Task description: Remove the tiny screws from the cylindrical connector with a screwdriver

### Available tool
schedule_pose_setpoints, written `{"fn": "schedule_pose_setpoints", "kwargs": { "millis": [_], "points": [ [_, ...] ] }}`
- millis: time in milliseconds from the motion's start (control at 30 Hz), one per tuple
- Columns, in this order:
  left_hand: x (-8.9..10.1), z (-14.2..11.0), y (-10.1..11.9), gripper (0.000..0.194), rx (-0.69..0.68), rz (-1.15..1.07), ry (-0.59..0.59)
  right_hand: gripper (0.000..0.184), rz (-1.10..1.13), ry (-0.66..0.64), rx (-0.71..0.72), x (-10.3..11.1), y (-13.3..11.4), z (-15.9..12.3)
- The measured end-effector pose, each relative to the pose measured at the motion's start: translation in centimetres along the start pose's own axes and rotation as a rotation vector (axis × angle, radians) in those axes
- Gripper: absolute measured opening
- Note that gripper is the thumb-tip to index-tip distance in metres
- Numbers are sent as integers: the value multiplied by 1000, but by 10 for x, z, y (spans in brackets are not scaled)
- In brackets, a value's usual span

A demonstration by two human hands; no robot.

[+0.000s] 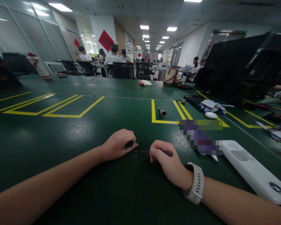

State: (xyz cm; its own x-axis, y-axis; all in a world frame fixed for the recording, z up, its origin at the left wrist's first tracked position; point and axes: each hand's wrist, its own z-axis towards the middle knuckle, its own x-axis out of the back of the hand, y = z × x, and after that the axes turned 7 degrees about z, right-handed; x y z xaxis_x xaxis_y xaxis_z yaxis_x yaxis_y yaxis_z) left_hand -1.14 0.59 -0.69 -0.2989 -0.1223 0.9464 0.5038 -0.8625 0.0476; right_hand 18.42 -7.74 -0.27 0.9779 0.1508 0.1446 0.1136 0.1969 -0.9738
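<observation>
My left hand (pixel 120 144) is closed around a round metal connector shell (pixel 128 145), its dark open end facing me. My right hand (pixel 165 154) pinches a thin screwdriver (pixel 170 153), with the purple handle end showing past the fingers. Its slim shaft points left, level with the table. Between the two hands, two tiny dark parts with ring-like ends (pixel 136 153) lie on the green table mat (pixel 121 193). The screwdriver tip is close to them; whether it touches them I cannot tell.
Inside a yellow-taped box stands a metal connector (pixel 162 112); a second connector (pixel 183 101) lies farther right. To the right are a long white device (pixel 255 172), a blurred purple item (pixel 199 136), gloves (pixel 210 106) and a large black case (pixel 239 65). People sit beyond the table.
</observation>
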Motion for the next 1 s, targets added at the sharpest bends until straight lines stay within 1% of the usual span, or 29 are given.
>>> {"fn": "schedule_pose_setpoints", "kwargs": {
  "millis": [200,333,467,533,633,733,867,1000],
  "points": [
    [1,-1,1,15,-8,-34,-15,25,-3,-8,6,0,0,1],
    [2,-1,3,17,-26,-43,-5,25,-9,6,6,-1,-1,0],
    [3,-2,4,16,-54,-54,-20,24,41,27,-20,-1,-1,1],
    [3,-2,4,15,-64,-43,-23,23,83,62,-61,-1,1,2],
    [3,-2,4,15,-62,-31,-29,21,150,150,-122,0,4,5],
    [4,-2,5,14,-57,-39,-50,19,228,212,-136,1,8,7],
    [5,-1,5,14,-25,-27,-50,20,278,211,-98,2,11,7],
    [3,-1,3,13,43,4,-22,18,315,140,35,0,9,2]
  ]
}}
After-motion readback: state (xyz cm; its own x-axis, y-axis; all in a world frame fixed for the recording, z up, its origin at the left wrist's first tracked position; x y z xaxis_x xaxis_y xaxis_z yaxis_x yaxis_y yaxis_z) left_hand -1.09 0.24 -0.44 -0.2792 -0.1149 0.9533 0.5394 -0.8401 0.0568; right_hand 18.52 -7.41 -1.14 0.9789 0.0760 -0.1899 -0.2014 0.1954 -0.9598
